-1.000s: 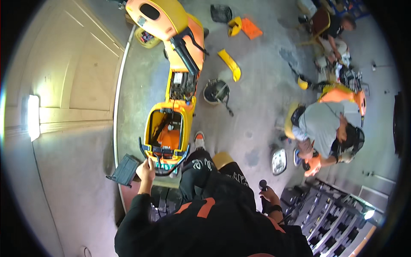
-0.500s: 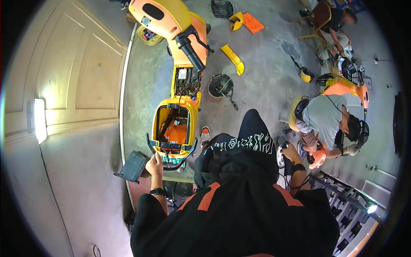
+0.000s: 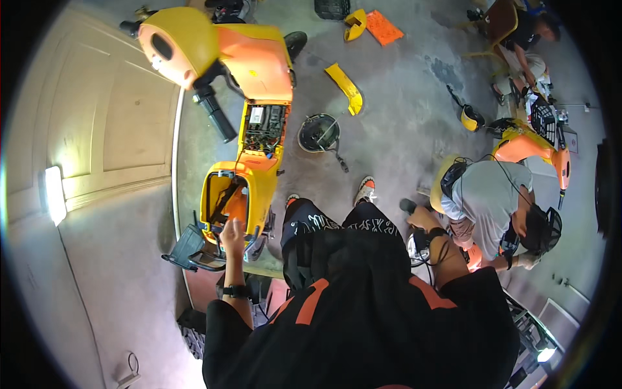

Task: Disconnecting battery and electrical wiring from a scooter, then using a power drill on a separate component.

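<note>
My left hand (image 3: 232, 238) is over the tail of a yellow-orange electric scooter (image 3: 262, 175); its fingers look extended, and I cannot tell whether they touch the bodywork. Below it, the black rear grab rail (image 3: 206, 264) curves around the tail. The scooter's seat is off, showing an orange-lined storage well, and a battery of wires and modules (image 3: 262, 124) lies uncovered in the floorboard. Low at my right side, my right hand (image 3: 424, 220) is closed on a black round-ended handheld tool (image 3: 407, 206), its kind unclear. Dark cord hangs by that wrist.
A dark grey panel (image 3: 184, 247) leans beside the scooter's tail. An upturned helmet (image 3: 319, 133), a yellow trim piece (image 3: 345, 89) and an orange sheet (image 3: 384, 28) lie on the floor. At right, a person in grey (image 3: 492, 198) bends over orange parts; another sits farther back.
The scooter has swung leftward in view, its handlebar turned further left. My left hand has shifted up from the grab rail and its fingers have straightened. My right hand still grips the black tool.
</note>
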The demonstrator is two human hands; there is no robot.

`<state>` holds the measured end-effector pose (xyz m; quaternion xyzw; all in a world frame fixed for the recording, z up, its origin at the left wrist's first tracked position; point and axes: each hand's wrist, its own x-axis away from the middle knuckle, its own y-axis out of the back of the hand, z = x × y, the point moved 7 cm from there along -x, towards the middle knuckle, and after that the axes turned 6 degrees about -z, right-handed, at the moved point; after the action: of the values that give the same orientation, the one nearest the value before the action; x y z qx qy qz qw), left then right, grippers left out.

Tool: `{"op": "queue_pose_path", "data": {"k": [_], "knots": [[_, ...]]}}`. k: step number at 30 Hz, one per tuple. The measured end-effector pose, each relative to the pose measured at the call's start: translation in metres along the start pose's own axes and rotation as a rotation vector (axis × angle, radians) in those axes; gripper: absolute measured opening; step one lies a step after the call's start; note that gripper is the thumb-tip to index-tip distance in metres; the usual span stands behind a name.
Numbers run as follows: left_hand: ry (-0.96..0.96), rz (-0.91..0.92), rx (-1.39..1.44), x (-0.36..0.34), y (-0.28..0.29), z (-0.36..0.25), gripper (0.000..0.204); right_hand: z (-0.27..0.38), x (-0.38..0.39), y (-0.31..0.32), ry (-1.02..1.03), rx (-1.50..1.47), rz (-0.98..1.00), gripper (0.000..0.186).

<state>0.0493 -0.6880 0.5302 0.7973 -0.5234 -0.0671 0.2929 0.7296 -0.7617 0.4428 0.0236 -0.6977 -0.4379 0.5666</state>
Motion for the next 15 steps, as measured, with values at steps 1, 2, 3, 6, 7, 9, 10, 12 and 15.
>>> {"op": "queue_pose_path", "data": {"k": [1, 2, 3, 6, 7, 9, 10, 12, 15], "knots": [[0.006, 0.164, -0.074, 0.004, -0.051, -0.015, 0.023, 0.005, -0.024, 0.004, 0.139, -0.090, -0.081, 0.045], [0.023, 0.301, -0.168, 0.011, -0.091, -0.023, 0.021, 0.030, -0.038, 0.014, 0.031, -0.033, -0.106, 0.065], [-0.108, 0.475, -0.284, 0.016, -0.140, -0.032, 0.020, 0.047, -0.054, 0.019, 0.079, -0.054, -0.049, 0.080], [-0.103, 0.974, -0.444, 0.041, -0.289, -0.010, 0.028, 0.080, -0.099, 0.029, 0.105, -0.235, -0.037, 0.087], [-0.120, 1.051, -0.476, 0.047, -0.332, 0.005, 0.031, 0.089, -0.114, 0.027, 0.142, -0.382, -0.080, 0.085], [-0.043, 1.222, -0.555, 0.059, -0.409, 0.053, 0.042, 0.095, -0.148, 0.006, 0.090, -0.605, -0.125, 0.068], [0.049, 1.298, -0.605, 0.068, -0.442, 0.085, 0.049, 0.103, -0.165, -0.015, 0.029, -0.837, -0.014, 0.053], [-0.036, 1.391, -0.718, 0.094, -0.483, 0.163, 0.057, 0.125, -0.182, -0.055, -0.133, -1.194, 0.080, 0.039], [-0.289, 1.604, -0.912, 0.153, -0.543, 0.241, 0.076, 0.106, -0.224, -0.150, -0.346, -1.380, 0.145, 0.029]]}}
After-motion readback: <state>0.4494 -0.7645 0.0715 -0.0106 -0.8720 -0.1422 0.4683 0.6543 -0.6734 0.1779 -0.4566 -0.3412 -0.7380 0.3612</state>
